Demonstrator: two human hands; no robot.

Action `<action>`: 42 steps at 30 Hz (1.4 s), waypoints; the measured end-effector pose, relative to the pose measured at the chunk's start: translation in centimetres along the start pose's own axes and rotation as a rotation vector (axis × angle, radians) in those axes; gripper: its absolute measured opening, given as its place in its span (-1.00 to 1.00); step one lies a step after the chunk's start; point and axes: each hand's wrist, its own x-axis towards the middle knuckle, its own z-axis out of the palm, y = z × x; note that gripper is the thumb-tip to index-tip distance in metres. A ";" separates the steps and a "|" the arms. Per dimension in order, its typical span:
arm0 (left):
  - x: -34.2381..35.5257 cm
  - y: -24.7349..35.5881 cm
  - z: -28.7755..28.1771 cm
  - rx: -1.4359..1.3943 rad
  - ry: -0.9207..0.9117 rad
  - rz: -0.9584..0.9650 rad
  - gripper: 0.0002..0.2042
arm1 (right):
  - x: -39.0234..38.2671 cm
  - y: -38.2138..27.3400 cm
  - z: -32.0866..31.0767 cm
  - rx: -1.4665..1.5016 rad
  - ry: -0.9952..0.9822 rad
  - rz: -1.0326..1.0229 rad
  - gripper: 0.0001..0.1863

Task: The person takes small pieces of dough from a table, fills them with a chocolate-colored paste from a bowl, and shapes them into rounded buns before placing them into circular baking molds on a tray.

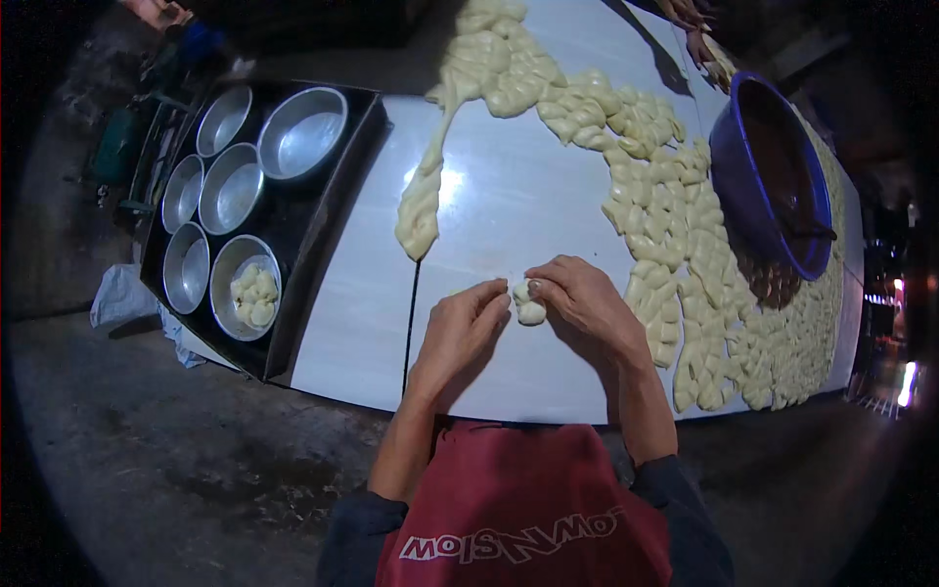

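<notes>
Near the table's front edge, my two hands meet at a small pale piece of dough (530, 311). My right hand (595, 311) has its thumb and fingers closed on the upper part of the piece. My left hand (460, 331) is closed in a pinch at the left side of the dough, its fingertips partly hiding what they grip. Right of my hands, a wide sheet of dough pieces (650, 220) pressed against each other covers much of the table. A long dough strip (421, 210) hangs off the far mass toward me.
On the left, a black tray (328, 230) holds several round metal pans (232, 188); the nearest pan (226, 311) contains dough pieces. A large purple basin (726, 161) with brown contents stands at right on the white table (342, 318). Another person's hand (696, 44) is at the far right.
</notes>
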 end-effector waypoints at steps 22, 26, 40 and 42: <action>17.7 1.2 -7.2 0.594 0.418 0.243 -0.51 | 23.6 1.6 -0.2 -0.145 0.452 -0.144 -0.52; 21.0 0.9 -6.5 0.621 0.494 0.266 -0.71 | 25.1 1.4 -0.4 -0.367 0.438 -0.371 -0.81; 10.7 -0.5 -13.4 -0.478 -0.236 -0.026 -0.79 | 24.4 3.7 -1.9 -0.108 0.462 -0.175 -0.78; 10.5 -0.7 -12.3 -0.650 0.024 -0.012 -0.76 | 24.1 3.7 -1.0 -0.090 0.523 -0.211 -0.67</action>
